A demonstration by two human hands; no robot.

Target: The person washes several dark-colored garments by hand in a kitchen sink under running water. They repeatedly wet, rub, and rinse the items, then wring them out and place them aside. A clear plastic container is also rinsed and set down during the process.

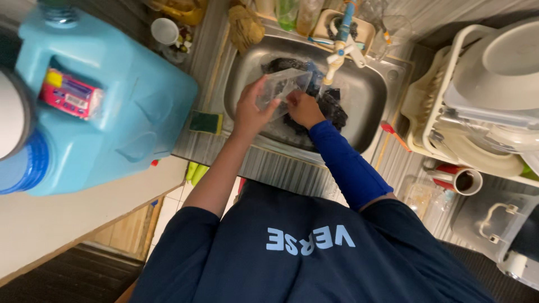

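My left hand (250, 109) grips a clear plastic container (283, 84) over the steel sink (368, 92). My right hand (303, 108), on an arm in a blue sleeve, closes on the container's lower edge from the right. The container is tilted just below the white and blue faucet (339, 53). Dark items (337, 109) lie in the basin under both hands; what they are I cannot tell.
A large light-blue water jug (95, 106) stands on the counter at the left. A green and yellow sponge (205, 122) lies by the sink's left rim. A cream dish rack (435, 112) with white bowls stands right, with a mug (466, 180) and a lidded clear box (494, 219) below it.
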